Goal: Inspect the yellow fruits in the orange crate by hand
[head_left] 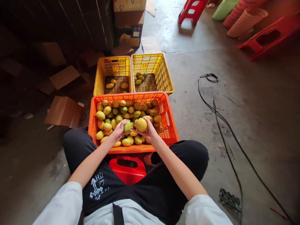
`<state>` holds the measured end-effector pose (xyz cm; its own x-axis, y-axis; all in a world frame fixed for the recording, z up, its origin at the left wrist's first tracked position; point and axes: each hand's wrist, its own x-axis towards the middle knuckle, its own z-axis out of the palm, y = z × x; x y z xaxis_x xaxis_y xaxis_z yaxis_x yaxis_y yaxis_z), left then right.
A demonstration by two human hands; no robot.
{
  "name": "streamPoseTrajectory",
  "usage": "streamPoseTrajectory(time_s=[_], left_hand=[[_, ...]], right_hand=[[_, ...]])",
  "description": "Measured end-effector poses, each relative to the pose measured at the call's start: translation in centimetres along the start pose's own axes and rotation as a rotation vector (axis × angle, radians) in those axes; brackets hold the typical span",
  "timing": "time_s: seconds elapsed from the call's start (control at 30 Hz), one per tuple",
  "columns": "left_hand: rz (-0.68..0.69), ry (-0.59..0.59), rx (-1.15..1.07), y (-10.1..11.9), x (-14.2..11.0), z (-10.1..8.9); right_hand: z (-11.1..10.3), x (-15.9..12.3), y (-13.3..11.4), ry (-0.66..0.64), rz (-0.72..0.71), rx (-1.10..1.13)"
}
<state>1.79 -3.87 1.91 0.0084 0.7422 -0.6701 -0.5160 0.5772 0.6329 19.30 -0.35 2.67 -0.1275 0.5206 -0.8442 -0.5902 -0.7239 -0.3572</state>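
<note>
Above the orange crate (134,150), left hand (120,131) grips a green fruit (127,126). Right hand (149,129) grips a yellow fruit (141,125), its fingers partly hidden.

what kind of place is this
Probably a storeroom or small workshop where fruit is sorted: an orange crate of yellow and green fruit, two yellow crates behind it holding just a few pieces each, and cardboard boxes on a bare, stained floor.
</note>
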Motion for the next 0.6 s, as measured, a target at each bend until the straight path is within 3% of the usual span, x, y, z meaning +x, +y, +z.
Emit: streamPoseTrajectory(time_s=[0.2,0.33,0.47,0.6], left_hand=[[-0.077,0.421,-0.182,-0.8,1.2,-0.3],[-0.087,0.474,-0.2,-1.1,1.4,-0.6],[-0.083,0.46,-0.216,-1.3,1.4,-0.3],[-0.091,0.461,-0.235,-1.9,1.8,-0.3]], right_hand=[[-0.3,0.6,0.6,0.118,0.088,0.119],[1.1,1.0,0.3,0.147,0.085,0.087],[5.3,2.1,-0.7,0.135,0.049,0.09],[11.3,4.1,-2.0,0.087,-0.003,0.124]])
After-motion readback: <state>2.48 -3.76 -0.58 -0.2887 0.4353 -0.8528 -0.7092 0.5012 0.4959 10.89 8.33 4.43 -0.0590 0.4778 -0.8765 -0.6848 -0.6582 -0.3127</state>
